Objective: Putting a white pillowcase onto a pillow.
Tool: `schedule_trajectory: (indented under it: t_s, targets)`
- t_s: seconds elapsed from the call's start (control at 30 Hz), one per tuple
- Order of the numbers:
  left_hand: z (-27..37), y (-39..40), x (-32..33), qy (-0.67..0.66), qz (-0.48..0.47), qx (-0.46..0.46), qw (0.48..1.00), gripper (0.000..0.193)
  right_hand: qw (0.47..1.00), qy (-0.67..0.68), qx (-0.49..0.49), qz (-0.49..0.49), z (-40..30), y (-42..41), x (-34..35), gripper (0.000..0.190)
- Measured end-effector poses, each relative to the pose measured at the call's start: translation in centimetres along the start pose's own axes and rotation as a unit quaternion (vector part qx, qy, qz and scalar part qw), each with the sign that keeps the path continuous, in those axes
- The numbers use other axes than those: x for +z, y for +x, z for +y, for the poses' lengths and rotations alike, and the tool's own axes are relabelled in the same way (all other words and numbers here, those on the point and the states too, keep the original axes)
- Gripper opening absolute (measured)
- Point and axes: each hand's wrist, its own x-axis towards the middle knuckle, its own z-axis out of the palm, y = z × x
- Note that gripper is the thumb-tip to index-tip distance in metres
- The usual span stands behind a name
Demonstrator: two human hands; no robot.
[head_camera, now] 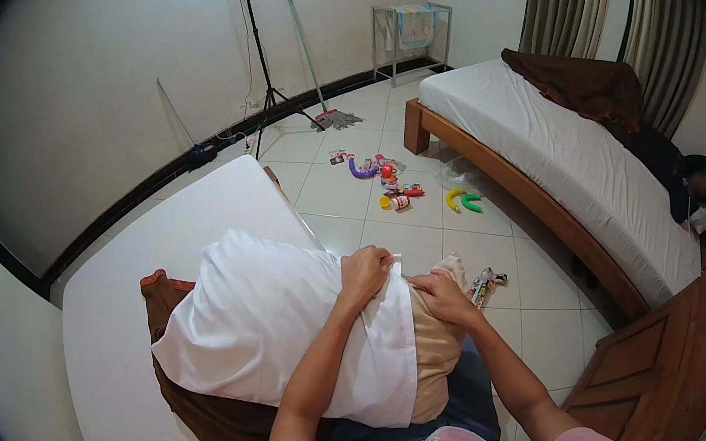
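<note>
A white pillowcase (260, 324) covers most of a beige pillow (434, 369), whose end sticks out of the opening on the right. My left hand (365, 275) grips the hem of the pillowcase at its far edge. Against the beige end of the pillow, close to that hem, lies my right hand (443, 295), its fingers pressed into the fabric. The pillow rests partly on my lap and partly over a brown blanket (218, 415) on the white-sheeted bed (112, 356).
Several toys (390, 176) lie scattered on the tiled floor, with a toy gun (488, 286) nearer me. A second bed (554, 136) bears a brown blanket (581, 83) and a person in dark clothes (655, 150). A wooden door (649, 369) stands at right; a mop (334, 119) and tripod (269, 92) behind.
</note>
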Motion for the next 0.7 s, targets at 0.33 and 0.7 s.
schedule_trajectory:
  t_s: [0.33,0.7]
  targets:
    - [3.1,1.9,0.3,0.006,-0.024,0.186,0.982,0.022,0.989,0.148,-0.014,0.017,-1.4,-0.3,2.8,0.042]
    - [-5.8,-3.9,-11.5,0.010,0.198,0.021,0.980,0.035,0.981,0.131,0.013,0.143,3.1,-2.1,0.8,0.031]
